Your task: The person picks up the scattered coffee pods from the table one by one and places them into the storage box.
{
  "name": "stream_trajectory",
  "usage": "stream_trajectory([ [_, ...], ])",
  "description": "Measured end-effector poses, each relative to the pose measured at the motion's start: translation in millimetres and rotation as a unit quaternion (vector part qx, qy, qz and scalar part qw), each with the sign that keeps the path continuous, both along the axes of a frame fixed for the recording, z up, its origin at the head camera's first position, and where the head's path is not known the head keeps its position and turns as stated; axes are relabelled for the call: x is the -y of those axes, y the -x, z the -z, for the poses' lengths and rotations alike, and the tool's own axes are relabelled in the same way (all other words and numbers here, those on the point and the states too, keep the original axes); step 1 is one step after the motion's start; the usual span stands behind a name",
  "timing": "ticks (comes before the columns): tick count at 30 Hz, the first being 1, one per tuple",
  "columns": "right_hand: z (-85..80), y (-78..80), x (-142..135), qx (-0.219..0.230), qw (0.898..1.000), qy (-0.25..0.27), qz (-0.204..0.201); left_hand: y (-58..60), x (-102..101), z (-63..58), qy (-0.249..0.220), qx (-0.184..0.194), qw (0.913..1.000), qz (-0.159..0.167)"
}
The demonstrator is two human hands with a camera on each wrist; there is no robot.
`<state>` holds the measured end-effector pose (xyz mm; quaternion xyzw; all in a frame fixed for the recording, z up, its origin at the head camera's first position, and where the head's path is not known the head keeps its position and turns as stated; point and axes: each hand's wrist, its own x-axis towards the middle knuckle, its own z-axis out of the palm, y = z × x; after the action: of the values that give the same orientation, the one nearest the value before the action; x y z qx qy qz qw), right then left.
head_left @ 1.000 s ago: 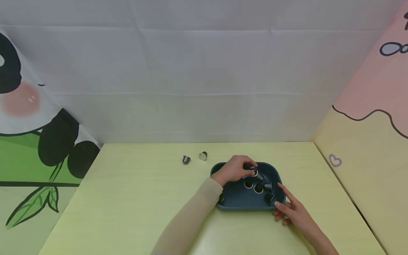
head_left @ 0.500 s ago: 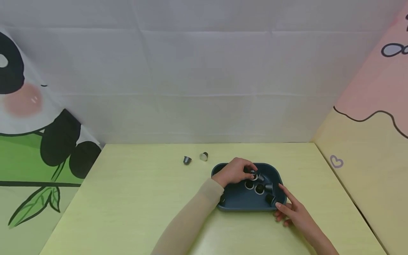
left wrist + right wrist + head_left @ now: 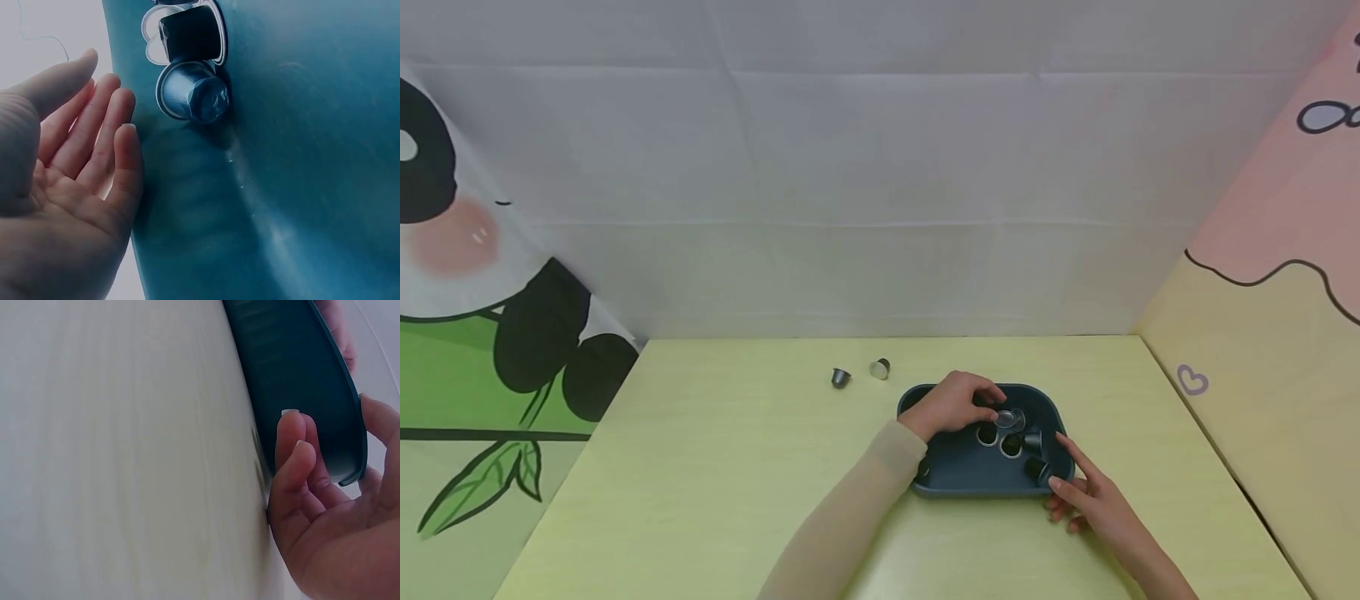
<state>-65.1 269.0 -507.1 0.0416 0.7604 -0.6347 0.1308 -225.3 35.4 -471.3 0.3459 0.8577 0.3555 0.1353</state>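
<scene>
My left hand hovers over the far left part of a dark blue tray. Its fingers are loosely extended; in the left wrist view nothing lies in the palm. Just past the fingertips, a silvery coffee capsule lies among several others in the tray. A bluish capsule rests beside a dark one there. My right hand holds the tray's near right corner, with fingers against the outer wall and the thumb near the rim. Part of one capsule at the tray's left is hidden by my wrist.
Left of the tray, a dark grey capsule and a pale-faced capsule lie on the pale yellow table. A white cloth wall rises at the back, with printed panels on both sides.
The capsule at my left fingertips has turned and now lies in the tray, let go; the fingers have spread slightly. My right hand keeps its hold on the tray.
</scene>
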Motion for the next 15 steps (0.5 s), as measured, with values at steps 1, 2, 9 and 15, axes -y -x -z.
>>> stream_trajectory([
  [1, 0.1, 0.0, 0, -0.001, 1.000, 0.000, 0.000, -0.1, 0, -0.5, -0.008, 0.005, 1.0000, 0.001],
  [2, -0.3, -0.2, 0, 0.000, 1.000, 0.000, 0.002, -0.3, 1, -1.1, -0.018, 0.011, 0.9998, 0.003],
  [9, 0.3, -0.1, -1, 0.002, 1.000, -0.004, 0.000, -2.0, 8, -7.1, -0.096, 0.064, 0.9932, 0.017],
  [15, -0.7, 0.0, 0, 0.003, 1.000, -0.010, 0.001, 0.7, 12, -11.6, -0.125, 0.062, 0.9896, 0.036],
])
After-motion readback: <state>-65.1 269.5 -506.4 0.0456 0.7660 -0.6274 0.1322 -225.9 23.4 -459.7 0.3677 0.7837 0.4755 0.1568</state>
